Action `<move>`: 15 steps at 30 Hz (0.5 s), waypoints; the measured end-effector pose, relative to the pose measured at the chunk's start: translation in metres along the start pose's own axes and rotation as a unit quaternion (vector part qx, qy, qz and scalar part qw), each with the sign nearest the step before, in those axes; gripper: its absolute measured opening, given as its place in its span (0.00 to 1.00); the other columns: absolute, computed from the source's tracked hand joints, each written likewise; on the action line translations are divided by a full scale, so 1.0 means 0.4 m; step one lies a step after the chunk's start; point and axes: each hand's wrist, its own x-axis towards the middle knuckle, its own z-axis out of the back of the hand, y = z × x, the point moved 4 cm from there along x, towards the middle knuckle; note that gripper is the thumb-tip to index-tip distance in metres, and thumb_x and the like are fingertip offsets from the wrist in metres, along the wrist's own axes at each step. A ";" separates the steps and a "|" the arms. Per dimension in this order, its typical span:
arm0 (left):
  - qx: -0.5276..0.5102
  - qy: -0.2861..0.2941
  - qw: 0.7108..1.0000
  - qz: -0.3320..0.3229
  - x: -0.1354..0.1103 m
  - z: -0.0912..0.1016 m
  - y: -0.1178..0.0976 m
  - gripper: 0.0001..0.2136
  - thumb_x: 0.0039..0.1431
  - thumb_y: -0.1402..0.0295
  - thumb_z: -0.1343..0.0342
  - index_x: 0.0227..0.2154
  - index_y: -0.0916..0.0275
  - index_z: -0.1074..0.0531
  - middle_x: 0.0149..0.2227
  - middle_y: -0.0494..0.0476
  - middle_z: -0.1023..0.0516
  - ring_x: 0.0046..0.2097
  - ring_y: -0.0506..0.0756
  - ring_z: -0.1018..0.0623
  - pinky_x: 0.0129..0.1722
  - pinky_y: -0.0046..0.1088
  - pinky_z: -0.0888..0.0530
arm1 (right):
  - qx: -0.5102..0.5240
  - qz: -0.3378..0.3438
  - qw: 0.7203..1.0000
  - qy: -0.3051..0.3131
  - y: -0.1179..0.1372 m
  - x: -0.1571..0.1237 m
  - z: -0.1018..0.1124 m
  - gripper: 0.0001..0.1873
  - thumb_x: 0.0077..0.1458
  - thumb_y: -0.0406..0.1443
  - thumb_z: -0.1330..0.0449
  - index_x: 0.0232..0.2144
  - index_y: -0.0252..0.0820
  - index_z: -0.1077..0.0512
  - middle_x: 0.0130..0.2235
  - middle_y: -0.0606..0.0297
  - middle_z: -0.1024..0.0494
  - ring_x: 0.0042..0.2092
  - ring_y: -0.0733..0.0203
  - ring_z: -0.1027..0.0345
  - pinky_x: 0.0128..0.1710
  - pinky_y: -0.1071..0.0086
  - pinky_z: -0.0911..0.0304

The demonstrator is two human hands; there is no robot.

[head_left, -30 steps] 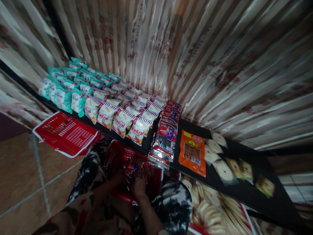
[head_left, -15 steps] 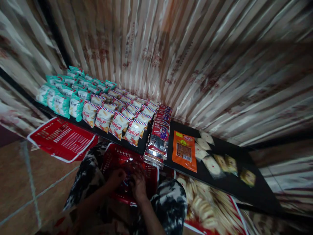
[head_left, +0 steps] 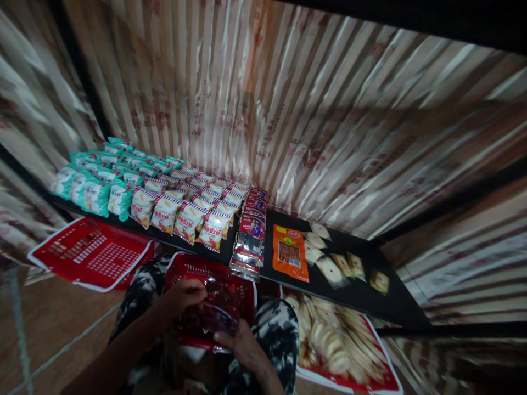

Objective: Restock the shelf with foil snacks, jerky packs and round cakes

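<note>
A dark, glossy plastic packet is held over the red basket between my knees. My left hand has its fingers curled at the packet's upper left edge. At the lower right corner, my right hand grips the packet with the thumb on top. The print on it is too dark to read, and the basket's contents are mostly hidden beneath. Just beyond the basket, a column of overlapping dark red and silver packets lies on the black shelf.
Teal snack bags and white striped snack bags stand in rows on the left. To the right lie an orange packet, pale round packs and small yellowish packs. Red baskets flank my knees; the right one holds pale packaged food.
My hands have lifted the dark packet up from within the basket, and it now shows flat between them. My right hand has moved lower. The view has shifted slightly.
</note>
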 end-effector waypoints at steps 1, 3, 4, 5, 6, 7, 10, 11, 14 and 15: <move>-0.013 0.003 1.000 -0.010 -0.007 -0.005 -0.013 0.18 0.44 0.50 0.46 0.24 0.62 0.32 0.21 0.48 0.28 0.24 0.50 0.31 0.26 0.25 0.37 | 0.018 0.003 1.000 0.020 0.012 -0.006 -0.011 0.24 0.42 0.47 0.35 0.41 0.43 0.26 0.36 0.65 0.22 0.42 0.55 0.29 0.47 0.61 0.38; -0.023 0.010 0.999 -0.033 -0.012 -0.016 -0.033 0.19 0.45 0.49 0.46 0.26 0.63 0.32 0.22 0.49 0.27 0.25 0.50 0.31 0.26 0.25 0.36 | 0.051 0.017 0.998 0.031 0.023 -0.012 -0.026 0.26 0.44 0.48 0.36 0.45 0.43 0.28 0.39 0.64 0.22 0.45 0.55 0.30 0.50 0.59 0.40; -0.024 0.012 0.999 -0.042 -0.011 -0.019 -0.039 0.19 0.45 0.49 0.46 0.28 0.63 0.32 0.22 0.50 0.27 0.25 0.50 0.30 0.27 0.25 0.35 | 0.062 0.022 0.998 0.020 0.022 -0.013 -0.028 0.27 0.43 0.49 0.35 0.45 0.43 0.28 0.40 0.63 0.22 0.45 0.55 0.31 0.50 0.59 0.40; -0.026 0.008 0.998 -0.049 -0.008 -0.021 -0.043 0.20 0.45 0.49 0.46 0.30 0.63 0.31 0.22 0.50 0.27 0.25 0.50 0.30 0.27 0.25 0.35 | 0.070 0.019 0.997 0.007 0.018 -0.013 -0.029 0.27 0.43 0.49 0.35 0.44 0.42 0.28 0.39 0.62 0.22 0.45 0.54 0.30 0.50 0.58 0.39; -0.030 -0.001 0.998 -0.056 -0.003 -0.020 -0.044 0.22 0.44 0.49 0.46 0.33 0.64 0.31 0.23 0.50 0.27 0.26 0.50 0.29 0.27 0.26 0.34 | 0.077 0.011 0.997 -0.004 0.012 -0.013 -0.028 0.27 0.42 0.49 0.35 0.43 0.41 0.28 0.39 0.62 0.22 0.44 0.54 0.29 0.48 0.58 0.38; -0.033 -0.016 0.997 -0.063 0.002 -0.018 -0.044 0.23 0.43 0.50 0.46 0.36 0.65 0.32 0.23 0.50 0.28 0.27 0.51 0.29 0.27 0.26 0.34 | 0.085 0.002 0.996 -0.013 0.006 -0.013 -0.027 0.26 0.42 0.49 0.35 0.41 0.40 0.27 0.38 0.61 0.21 0.42 0.54 0.29 0.47 0.57 0.37; -0.027 -0.073 0.995 -0.063 0.011 -0.012 -0.033 0.29 0.41 0.49 0.45 0.43 0.66 0.34 0.26 0.51 0.27 0.29 0.52 0.27 0.28 0.26 0.32 | 0.107 0.005 0.994 -0.027 0.009 -0.017 -0.017 0.25 0.42 0.49 0.34 0.39 0.39 0.26 0.38 0.59 0.21 0.42 0.53 0.28 0.47 0.57 0.37; -0.016 -0.091 0.994 -0.058 0.010 -0.012 -0.027 0.30 0.40 0.49 0.45 0.43 0.65 0.34 0.29 0.53 0.26 0.30 0.52 0.27 0.28 0.27 0.32 | 0.111 0.015 0.993 -0.030 0.016 -0.020 -0.012 0.24 0.42 0.49 0.35 0.39 0.39 0.26 0.38 0.59 0.21 0.43 0.53 0.28 0.48 0.57 0.37; 0.027 -0.124 0.989 -0.072 -0.001 -0.031 -0.011 0.27 0.40 0.50 0.44 0.41 0.63 0.32 0.38 0.59 0.25 0.39 0.56 0.25 0.36 0.30 0.29 | 0.112 0.021 0.992 -0.046 0.035 -0.026 0.003 0.25 0.41 0.49 0.34 0.39 0.39 0.26 0.40 0.58 0.21 0.46 0.52 0.29 0.51 0.57 0.39; 0.034 -0.107 0.990 -0.083 -0.004 -0.046 -0.004 0.26 0.40 0.51 0.43 0.41 0.62 0.31 0.41 0.59 0.25 0.42 0.57 0.26 0.39 0.31 0.29 | 0.109 0.016 0.992 -0.058 0.038 -0.027 0.008 0.26 0.40 0.49 0.33 0.40 0.39 0.26 0.40 0.58 0.21 0.46 0.51 0.29 0.51 0.57 0.39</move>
